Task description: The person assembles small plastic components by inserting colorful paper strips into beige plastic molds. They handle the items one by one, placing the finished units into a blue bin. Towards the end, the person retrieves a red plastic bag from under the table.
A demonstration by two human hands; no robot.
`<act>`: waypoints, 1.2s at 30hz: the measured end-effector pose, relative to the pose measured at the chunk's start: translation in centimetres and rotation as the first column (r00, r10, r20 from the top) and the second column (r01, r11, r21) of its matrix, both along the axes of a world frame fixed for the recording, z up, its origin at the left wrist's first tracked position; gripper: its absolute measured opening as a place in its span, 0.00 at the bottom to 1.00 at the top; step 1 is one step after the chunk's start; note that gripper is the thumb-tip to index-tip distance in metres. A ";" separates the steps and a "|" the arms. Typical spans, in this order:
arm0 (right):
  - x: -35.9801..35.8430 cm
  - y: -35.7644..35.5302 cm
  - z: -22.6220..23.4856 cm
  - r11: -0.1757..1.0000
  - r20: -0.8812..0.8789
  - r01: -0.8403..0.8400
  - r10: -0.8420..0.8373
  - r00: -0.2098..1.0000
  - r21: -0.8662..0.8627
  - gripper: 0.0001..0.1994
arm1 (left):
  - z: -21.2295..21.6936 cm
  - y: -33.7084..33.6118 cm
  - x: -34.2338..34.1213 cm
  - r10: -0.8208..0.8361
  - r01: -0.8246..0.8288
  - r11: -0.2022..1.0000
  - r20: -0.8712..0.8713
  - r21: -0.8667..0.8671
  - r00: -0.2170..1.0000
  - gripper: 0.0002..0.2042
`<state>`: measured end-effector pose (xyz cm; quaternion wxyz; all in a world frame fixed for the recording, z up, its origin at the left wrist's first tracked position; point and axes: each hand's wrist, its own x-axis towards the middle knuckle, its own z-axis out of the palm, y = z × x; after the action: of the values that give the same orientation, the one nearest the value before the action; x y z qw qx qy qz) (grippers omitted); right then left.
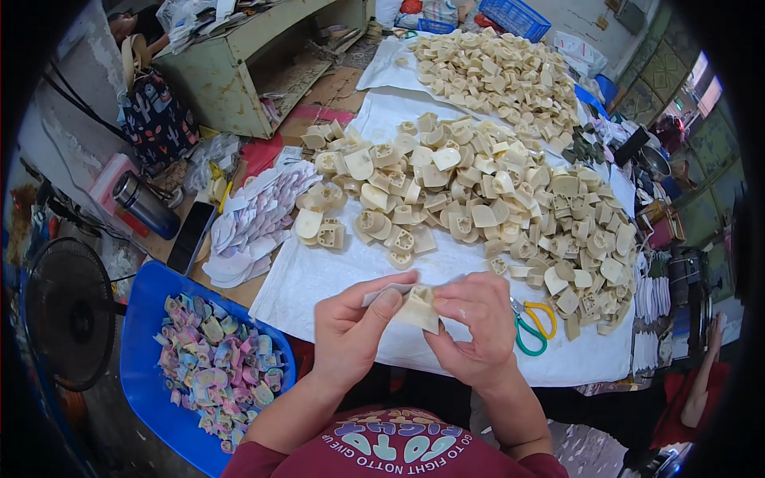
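Your maroon shirt with a printed front (398, 440) is closest, at six o'clock. Taking your hands as the clock's centre, a small cream-coloured piece (417, 310), hollow at its top, sits between them over the near part of a white cloth (307, 275). Your left hand (355, 319) is nearly closed, thumb and fingers pinching a thin pale grey strip (386, 291), the thumb tip beside the cream piece's left edge. Your right hand (480, 323) is curled, its fingers and thumb gripping the cream piece's right side. Scissors with green and yellow handles (520, 325) lie just beside that hand, at three o'clock. A large heap of similar cream pieces (478, 191) spreads out at one o'clock; a second heap (494, 72) lies beyond it, between twelve and one. At ten o'clock rests a pile of flat whitish cutouts (259, 211), with a dark phone (191, 237) and a metal flask (146, 205) farther left. Between eight and nine, a blue basin (142, 350) contains pink, blue and yellow pieces (219, 358); a black fan (70, 315) stands past it, at nine. Another person's bare arm (703, 378) shows between three and four, well apart from you.
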<state>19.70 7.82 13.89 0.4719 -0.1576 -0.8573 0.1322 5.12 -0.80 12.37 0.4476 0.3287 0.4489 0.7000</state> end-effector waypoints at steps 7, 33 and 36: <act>0.5 0.1 1.1 0.999 0.206 0.050 -0.049 0.977 -0.003 0.15 | -0.5 0.4 -1.3 -0.137 0.155 0.984 0.191 -0.088 0.972 0.12; 1.1 0.9 0.3 1.000 0.227 -0.004 0.006 0.974 -0.010 0.14 | -1.3 0.2 -2.7 -0.251 0.321 0.937 0.379 -0.134 0.890 0.15; 0.9 0.9 0.4 1.000 0.249 0.015 -0.018 0.968 0.015 0.14 | -1.1 0.1 -1.7 -0.209 0.258 0.950 0.257 -0.174 0.944 0.15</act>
<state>20.65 8.69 14.26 0.3628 -0.1772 -0.9092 0.1020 3.39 -0.74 11.23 0.6092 0.2463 0.4202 0.6258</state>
